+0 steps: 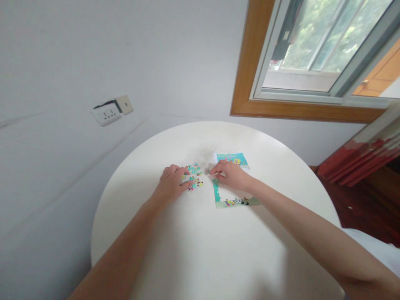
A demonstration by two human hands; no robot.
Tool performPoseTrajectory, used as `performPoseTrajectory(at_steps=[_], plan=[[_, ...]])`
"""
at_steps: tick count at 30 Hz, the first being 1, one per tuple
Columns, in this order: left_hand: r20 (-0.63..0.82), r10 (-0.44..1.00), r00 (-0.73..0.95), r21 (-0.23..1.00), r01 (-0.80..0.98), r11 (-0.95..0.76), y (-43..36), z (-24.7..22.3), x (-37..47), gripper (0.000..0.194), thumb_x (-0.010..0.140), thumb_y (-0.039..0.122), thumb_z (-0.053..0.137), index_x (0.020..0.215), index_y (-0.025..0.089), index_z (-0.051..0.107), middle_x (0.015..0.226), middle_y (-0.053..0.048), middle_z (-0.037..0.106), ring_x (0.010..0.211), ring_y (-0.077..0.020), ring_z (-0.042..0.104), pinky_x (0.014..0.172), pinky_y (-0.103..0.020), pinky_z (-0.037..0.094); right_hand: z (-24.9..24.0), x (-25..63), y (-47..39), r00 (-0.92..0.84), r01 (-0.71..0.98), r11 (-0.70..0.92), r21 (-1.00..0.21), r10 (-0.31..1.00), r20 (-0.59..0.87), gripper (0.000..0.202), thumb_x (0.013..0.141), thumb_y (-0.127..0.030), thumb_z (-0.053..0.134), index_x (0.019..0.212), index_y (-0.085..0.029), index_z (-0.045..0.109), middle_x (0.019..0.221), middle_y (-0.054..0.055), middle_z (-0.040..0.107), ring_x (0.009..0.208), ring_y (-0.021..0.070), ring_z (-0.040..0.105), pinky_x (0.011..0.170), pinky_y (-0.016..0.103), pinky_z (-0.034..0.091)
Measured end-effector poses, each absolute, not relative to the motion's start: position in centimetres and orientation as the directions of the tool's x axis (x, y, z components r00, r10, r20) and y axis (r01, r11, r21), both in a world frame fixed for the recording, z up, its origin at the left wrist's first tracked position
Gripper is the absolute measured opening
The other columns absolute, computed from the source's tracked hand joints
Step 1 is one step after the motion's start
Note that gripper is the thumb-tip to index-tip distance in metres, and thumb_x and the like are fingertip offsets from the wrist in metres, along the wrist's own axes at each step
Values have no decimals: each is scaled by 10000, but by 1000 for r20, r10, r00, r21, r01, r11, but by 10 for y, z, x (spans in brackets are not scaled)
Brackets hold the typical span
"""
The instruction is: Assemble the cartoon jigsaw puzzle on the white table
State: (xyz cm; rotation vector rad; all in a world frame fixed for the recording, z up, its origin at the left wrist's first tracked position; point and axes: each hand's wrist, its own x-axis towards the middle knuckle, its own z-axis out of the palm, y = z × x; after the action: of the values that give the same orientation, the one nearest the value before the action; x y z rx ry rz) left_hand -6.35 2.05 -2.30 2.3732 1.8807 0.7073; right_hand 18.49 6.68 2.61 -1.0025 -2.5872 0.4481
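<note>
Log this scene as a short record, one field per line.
Surface: round white table
Left hand: fingers apart, at loose puzzle pieces
Right hand: fingertips by a small piece; grip unclear
Right of pieces: teal-edged puzzle frame, partly covered by right arm
Background: wall socket, wood-trimmed window

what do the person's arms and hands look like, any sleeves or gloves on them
Both the left hand and the right hand are bare: no gloves, and no rings, watch or bracelet that I can make out. No sleeve shows on either slender forearm. Fingernail details are too small to tell.
</note>
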Motion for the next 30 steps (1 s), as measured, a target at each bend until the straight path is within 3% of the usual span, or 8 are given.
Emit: performPoseTrajectory(at_steps=[9,14,22,30], plan=[[363,911,197,323,890,-322,23,-21,-66,185,821,318,584,966,209,619,967,-53,537,976,-231,522,935,-412,412,13,172,101,-659,696,670,-260,739,142,347,798,-70,494,1050,-173,710,1005,92,660,927,183,590,863,291,423],[371,909,192,328,888,-322,24,-25,-68,154,826,226,533,958,201,609,950,-58,550,949,-232,525,929,-423,420,15,174,104,-689,685,700,-202,712,133,297,830,-185,537,1067,-215,713,1038,92,640,1008,235,551,901,346,397],[392,901,184,346,878,-330,26,-28,-71,314,760,64,424,970,201,613,926,-56,555,923,-222,540,909,-406,444,23,157,91,-771,606,770,-199,631,92,277,850,-297,596,1102,-255,701,1011,78,610,1011,228,534,891,333,382],[408,894,185,364,865,-345,26,-26,-69,271,798,112,416,951,185,628,888,-63,559,882,-217,554,880,-381,461,23,129,69,-782,603,785,-144,617,89,226,838,-377,616,1003,-256,711,1028,70,619,1032,245,523,833,326,383]])
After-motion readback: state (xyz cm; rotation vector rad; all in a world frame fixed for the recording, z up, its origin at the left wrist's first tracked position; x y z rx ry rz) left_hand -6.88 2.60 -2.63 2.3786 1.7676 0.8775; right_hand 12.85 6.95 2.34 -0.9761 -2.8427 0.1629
